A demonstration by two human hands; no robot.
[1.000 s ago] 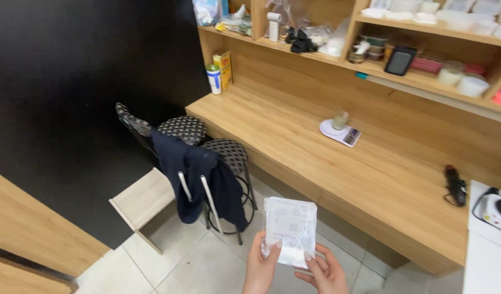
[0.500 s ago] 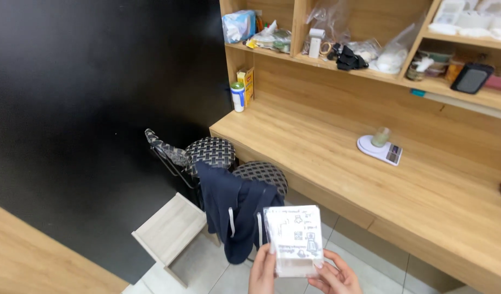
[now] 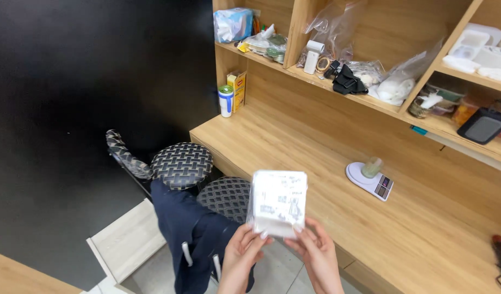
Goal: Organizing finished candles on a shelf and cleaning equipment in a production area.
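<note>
Higher and nearer than before, the white packet now sits upright in front of the wooden counter, pinched at its bottom edge by the left hand and right hand. Behind it stand two stools, a dark jacket draped over one.

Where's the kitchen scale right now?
The white kitchen scale sits on the wooden counter, right of centre in the head view, with a small glass jar on it, right of the packet held in both hands.
</note>
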